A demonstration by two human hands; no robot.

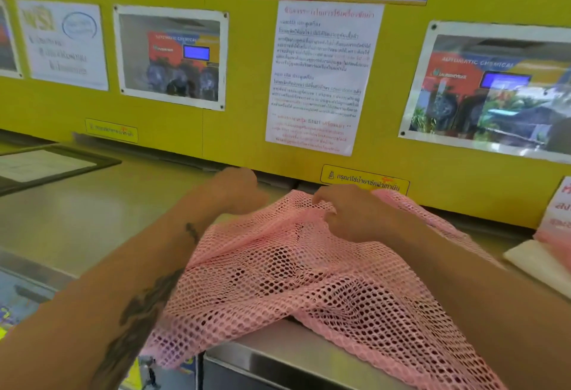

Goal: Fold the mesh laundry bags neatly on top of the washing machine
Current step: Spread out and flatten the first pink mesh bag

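A pink mesh laundry bag (pixel 309 278) lies rumpled across the steel top of the washing machine (pixel 287 349), its near edge hanging over the front. My right hand (pixel 349 213) pinches the mesh near the bag's far edge, close to the yellow wall. My left hand (pixel 241 189) hovers at the bag's far left corner, fingers curled and blurred; whether it holds the mesh is unclear.
A yellow wall (pixel 234 130) with taped posters and stickers stands right behind the machines. To the left, a framed sheet (pixel 43 164) lies on the neighbouring machine top (pixel 92 213). At the right edge sit a cream folded item (pixel 540 263) and more pink material (pixel 556 235).
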